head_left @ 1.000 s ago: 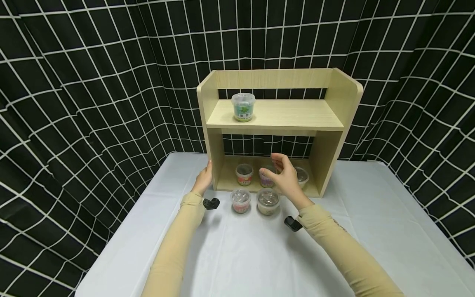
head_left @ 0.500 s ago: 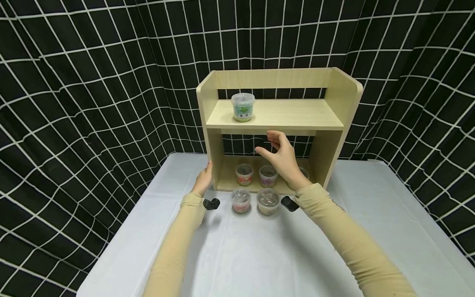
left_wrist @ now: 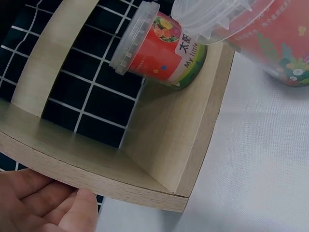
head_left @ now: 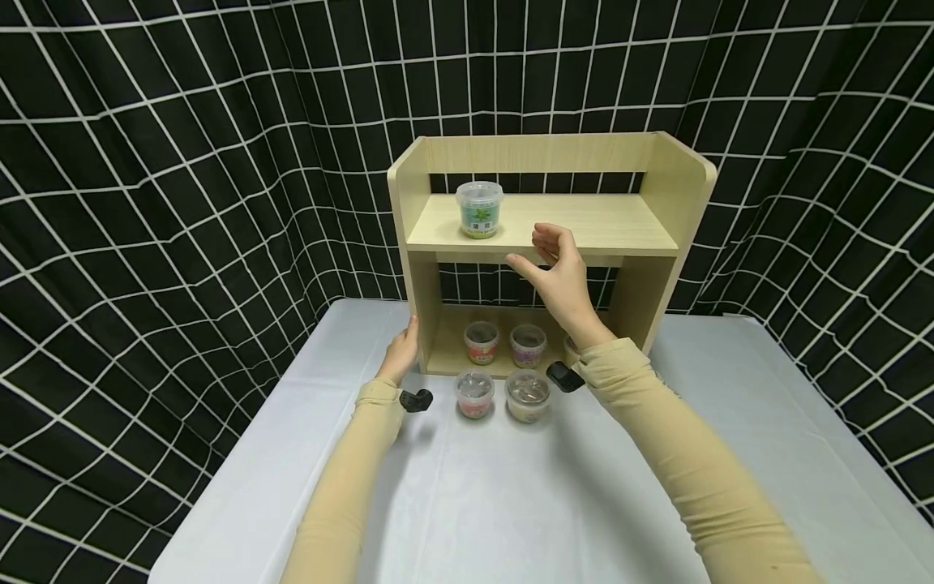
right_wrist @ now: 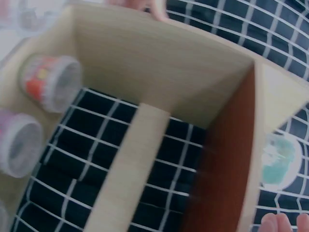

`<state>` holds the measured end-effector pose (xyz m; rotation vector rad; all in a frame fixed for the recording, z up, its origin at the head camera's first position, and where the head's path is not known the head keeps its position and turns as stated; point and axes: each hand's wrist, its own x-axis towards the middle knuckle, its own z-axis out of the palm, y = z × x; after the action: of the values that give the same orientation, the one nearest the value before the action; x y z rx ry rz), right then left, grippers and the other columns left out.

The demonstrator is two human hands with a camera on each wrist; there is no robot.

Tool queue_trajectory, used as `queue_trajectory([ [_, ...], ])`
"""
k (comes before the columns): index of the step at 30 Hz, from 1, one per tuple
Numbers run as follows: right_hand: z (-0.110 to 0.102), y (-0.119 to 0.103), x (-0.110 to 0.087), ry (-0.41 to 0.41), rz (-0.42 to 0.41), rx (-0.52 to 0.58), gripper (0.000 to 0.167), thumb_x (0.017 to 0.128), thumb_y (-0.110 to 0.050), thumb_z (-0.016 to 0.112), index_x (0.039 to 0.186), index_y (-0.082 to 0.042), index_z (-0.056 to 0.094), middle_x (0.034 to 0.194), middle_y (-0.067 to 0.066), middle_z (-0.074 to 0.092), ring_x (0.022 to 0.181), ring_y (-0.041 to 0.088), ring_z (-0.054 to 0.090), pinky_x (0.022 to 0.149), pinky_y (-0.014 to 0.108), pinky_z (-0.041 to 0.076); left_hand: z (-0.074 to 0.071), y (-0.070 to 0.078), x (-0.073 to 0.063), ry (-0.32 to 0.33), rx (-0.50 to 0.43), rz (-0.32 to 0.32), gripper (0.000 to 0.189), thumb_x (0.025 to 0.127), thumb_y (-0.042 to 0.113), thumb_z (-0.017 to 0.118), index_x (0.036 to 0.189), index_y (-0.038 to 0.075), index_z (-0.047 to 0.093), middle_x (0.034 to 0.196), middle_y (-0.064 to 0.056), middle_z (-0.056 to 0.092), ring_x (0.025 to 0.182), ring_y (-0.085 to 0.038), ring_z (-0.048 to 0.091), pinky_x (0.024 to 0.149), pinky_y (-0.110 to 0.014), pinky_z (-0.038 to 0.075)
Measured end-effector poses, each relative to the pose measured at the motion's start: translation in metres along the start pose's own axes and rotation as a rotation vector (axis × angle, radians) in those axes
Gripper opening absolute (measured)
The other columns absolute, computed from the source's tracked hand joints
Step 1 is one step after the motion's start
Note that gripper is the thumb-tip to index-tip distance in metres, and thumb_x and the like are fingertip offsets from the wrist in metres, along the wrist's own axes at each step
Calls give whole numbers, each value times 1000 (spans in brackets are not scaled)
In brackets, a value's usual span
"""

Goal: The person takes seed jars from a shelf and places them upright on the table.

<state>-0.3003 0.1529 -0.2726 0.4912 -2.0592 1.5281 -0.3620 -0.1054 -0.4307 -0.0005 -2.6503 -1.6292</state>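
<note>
My left hand (head_left: 400, 354) rests against the outer left side of a light wooden two-tier shelf (head_left: 540, 250), its thumb by the front edge. In the left wrist view its fingers (left_wrist: 43, 195) lie along the outside of that panel. My right hand (head_left: 558, 276) is raised before the upper board's front edge, thumb and fingers spread apart around nothing. A lidded plastic tub with a green label (head_left: 479, 209) stands on the upper board, left of it. On the lower board are a red-labelled tub (head_left: 481, 343), a purple-labelled tub (head_left: 528, 346) and a third tub (head_left: 571, 350), mostly behind my right wrist.
Two more lidded tubs, one pink (head_left: 475, 395) and one cream (head_left: 528, 396), stand on the white tablecloth (head_left: 467, 503) before the shelf. Black cloth with a white grid (head_left: 350, 97) hangs around the back and sides.
My right hand has risen from beside the purple-labelled tub on the lower board to the upper board's height, with its fingers still apart. My left hand has stayed at the shelf's side.
</note>
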Motion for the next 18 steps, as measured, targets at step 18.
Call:
queue_trajectory([
  [18, 7, -32, 40, -26, 83, 48, 70, 81, -23, 74, 134, -3, 35, 131, 10, 40, 121, 21, 38, 102, 22, 30, 0, -2, 3, -17, -5, 10, 86, 92, 67, 15, 141, -1, 34, 143, -21, 34, 130, -38, 30, 107, -47, 24],
])
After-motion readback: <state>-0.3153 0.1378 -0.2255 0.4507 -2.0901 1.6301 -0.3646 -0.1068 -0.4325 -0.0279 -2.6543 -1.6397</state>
